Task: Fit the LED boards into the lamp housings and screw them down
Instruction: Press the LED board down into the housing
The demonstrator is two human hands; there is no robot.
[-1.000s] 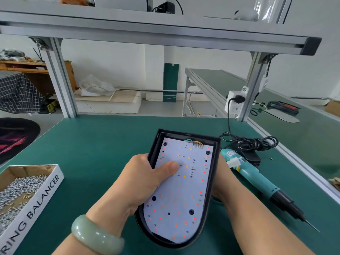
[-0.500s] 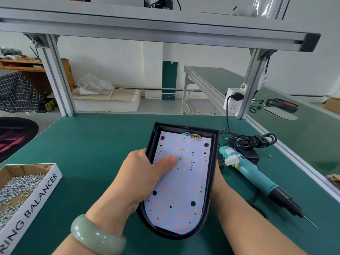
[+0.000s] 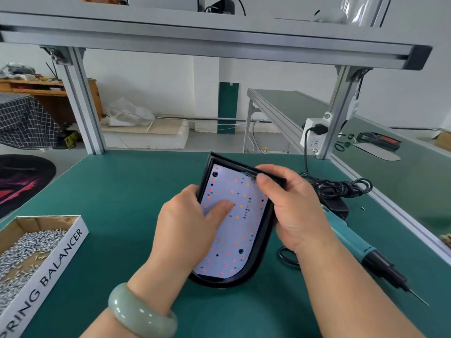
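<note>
Gripped in the left hand (image 3: pixel 188 228) by its left rim: black lamp housing (image 3: pixel 260 261), tilted over the green bench (image 3: pixel 122 191), rounded end nearest. Seated inside, white LED board (image 3: pixel 234 230) dotted with red and orange points, pressed under the left thumb, the other left fingers curled behind the rim. Clasped too by the right hand (image 3: pixel 292 211) at the far right corner, thumb and forefinger pinching the rim right at the wires (image 3: pixel 251 176). Just right of the right fingers, lying on the bench, 1 teal electric screwdriver (image 3: pixel 353 242); beyond them, a coiled black cable (image 3: pixel 341 189). Well left of the left fingers, 1 cardboard box of screws (image 3: pixel 36 252). Pale green bangle (image 3: pixel 141 313) on the left wrist.
</note>
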